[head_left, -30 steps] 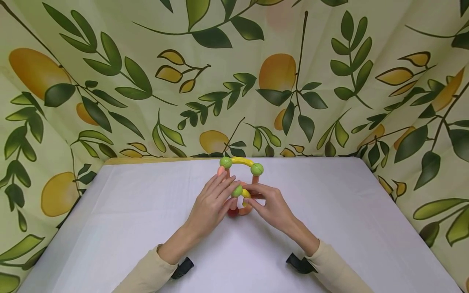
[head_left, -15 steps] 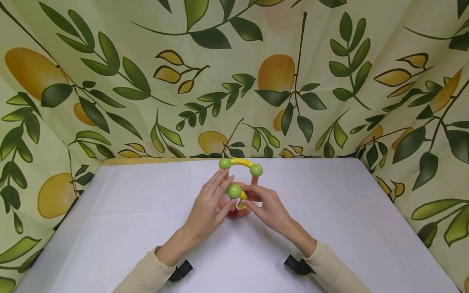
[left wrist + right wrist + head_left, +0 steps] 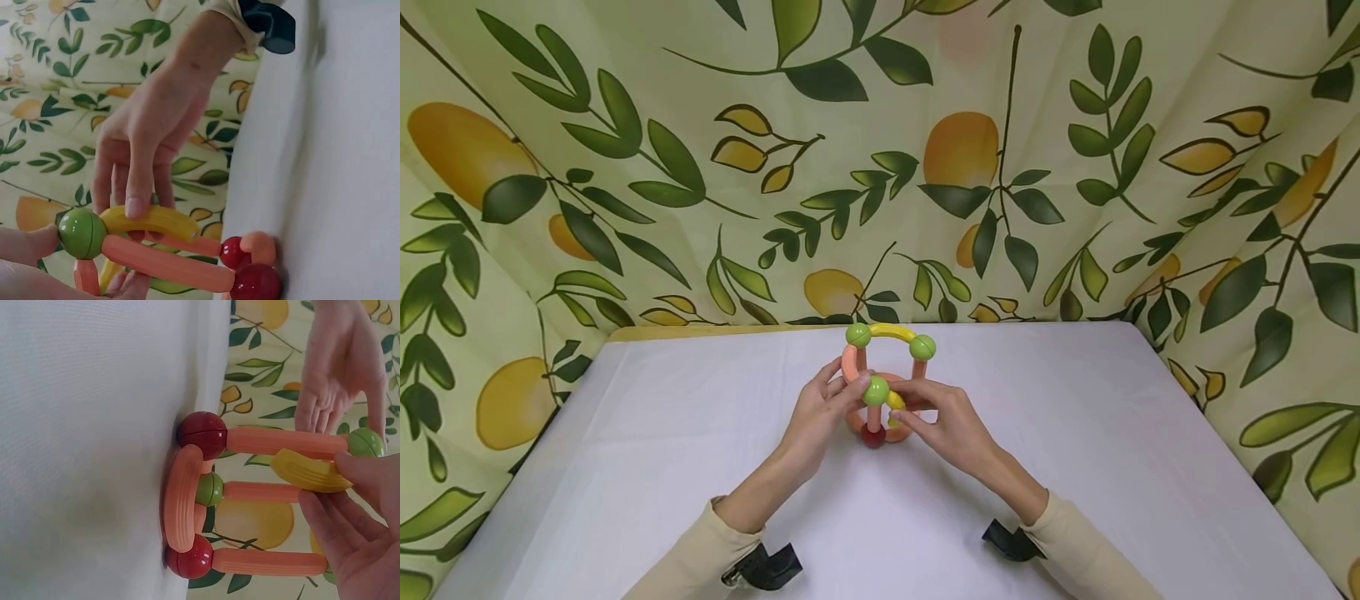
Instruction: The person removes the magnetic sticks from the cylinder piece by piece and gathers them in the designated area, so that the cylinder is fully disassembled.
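A ball-and-stick building toy stands on the table, with red balls (image 3: 202, 434) and an orange curved stick (image 3: 182, 497) at its base. Straight orange sticks (image 3: 269, 562) rise to green balls on top. My left hand (image 3: 816, 417) grips the front green ball (image 3: 876, 390), its thumb against the ball in the left wrist view. Between thumb and fingers, my right hand (image 3: 955, 421) pinches a yellow curved stick (image 3: 309, 472). One end of that stick meets the green ball (image 3: 81, 233) in the left wrist view; its other end points downward, loose.
At the toy's back, a yellow curved stick (image 3: 891, 331) bridges two green balls (image 3: 922, 347). An orange curved stick (image 3: 850, 367) shows at its upper left. A white cloth covers the table (image 3: 662, 467); a leaf-and-fruit patterned curtain (image 3: 880, 167) hangs behind.
My left hand's fingers, spread over the toy's left side before, have drawn back and down to the front green ball. The upright orange stick and red ball beneath it now show.
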### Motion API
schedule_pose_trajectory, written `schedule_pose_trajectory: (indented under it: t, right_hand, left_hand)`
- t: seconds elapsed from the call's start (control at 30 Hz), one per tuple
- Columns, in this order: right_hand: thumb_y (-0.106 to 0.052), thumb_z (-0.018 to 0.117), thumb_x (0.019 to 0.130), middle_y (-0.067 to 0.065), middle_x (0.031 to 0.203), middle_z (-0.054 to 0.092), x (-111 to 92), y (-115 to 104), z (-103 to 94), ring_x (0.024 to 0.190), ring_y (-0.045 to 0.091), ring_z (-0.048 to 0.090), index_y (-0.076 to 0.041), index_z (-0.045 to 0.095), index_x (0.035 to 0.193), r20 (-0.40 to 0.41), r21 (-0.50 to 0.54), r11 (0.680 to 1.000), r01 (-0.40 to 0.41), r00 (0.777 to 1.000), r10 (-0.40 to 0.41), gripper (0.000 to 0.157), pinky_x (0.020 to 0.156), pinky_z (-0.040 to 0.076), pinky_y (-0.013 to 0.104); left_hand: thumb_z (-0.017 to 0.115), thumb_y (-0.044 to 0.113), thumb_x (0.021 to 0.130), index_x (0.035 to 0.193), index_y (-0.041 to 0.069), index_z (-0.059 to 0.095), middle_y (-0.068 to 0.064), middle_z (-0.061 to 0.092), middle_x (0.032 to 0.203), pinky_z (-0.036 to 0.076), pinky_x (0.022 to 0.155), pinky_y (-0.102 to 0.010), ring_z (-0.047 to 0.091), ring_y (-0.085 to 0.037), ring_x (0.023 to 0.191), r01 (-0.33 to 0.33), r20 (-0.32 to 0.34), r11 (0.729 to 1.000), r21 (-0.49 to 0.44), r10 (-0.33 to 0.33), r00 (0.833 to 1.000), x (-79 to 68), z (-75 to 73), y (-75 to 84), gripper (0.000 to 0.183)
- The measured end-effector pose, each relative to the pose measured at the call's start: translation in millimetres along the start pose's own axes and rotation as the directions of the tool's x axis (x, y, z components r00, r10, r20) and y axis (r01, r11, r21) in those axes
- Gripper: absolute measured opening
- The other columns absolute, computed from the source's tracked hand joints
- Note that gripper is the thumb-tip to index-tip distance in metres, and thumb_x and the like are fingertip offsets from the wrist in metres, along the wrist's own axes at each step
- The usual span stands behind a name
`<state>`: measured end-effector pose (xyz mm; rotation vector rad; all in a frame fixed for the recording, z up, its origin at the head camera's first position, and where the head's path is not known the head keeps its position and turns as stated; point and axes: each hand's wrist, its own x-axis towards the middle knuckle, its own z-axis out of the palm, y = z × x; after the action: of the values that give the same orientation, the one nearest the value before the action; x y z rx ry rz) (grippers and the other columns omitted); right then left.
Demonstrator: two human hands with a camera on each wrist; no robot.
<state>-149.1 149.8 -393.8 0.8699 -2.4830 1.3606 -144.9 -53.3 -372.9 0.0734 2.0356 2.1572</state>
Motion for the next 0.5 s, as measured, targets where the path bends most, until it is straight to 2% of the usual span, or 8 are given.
schedule_pose_trajectory:
  t: [0.17,0.37,0.5]
  right_hand:
    - [-0.010,0.078,0.084,0.003,0.115,0.071,1.4,-2.2,-1.6,0.093,0.014,0.070,-0.008,0.067,0.126,0.008,-0.016,1.000,0.022,1.000,-0.022,0.044,0.078,0.056,0.023]
    - [-0.012,0.075,0.087,0.003,0.116,0.071,2.6,-4.6,-3.8,0.092,0.013,0.069,-0.008,0.066,0.128,0.025,-0.038,0.999,0.033,0.999,-0.032,0.042,0.076,0.056,0.022]
    - [-0.009,0.072,0.089,0.005,0.118,0.070,2.8,-6.6,-4.4,0.098,0.016,0.069,-0.006,0.064,0.130,0.055,-0.065,0.998,0.021,0.998,-0.018,0.042,0.080,0.056,0.022]
  left_hand:
    - [0.069,0.031,0.093,0.152,0.000,0.026,-0.015,0.060,0.134,0.028,0.114,-0.053,0.066,-0.024,0.107,0.018,-0.019,1.000,-0.004,-0.018,1.000,0.4,0.4,0.6,0.078]
    - [0.072,0.030,0.091,0.152,0.000,0.025,-0.018,0.054,0.140,0.030,0.113,-0.051,0.062,-0.025,0.116,0.009,-0.062,1.000,0.022,-0.007,0.998,1.1,2.2,0.5,0.083]
    - [0.072,0.028,0.090,0.153,0.001,0.025,-0.016,0.053,0.141,0.030,0.113,-0.050,0.062,-0.024,0.117,0.006,-0.074,1.000,0.019,-0.005,0.997,1.4,3.2,1.5,0.083]
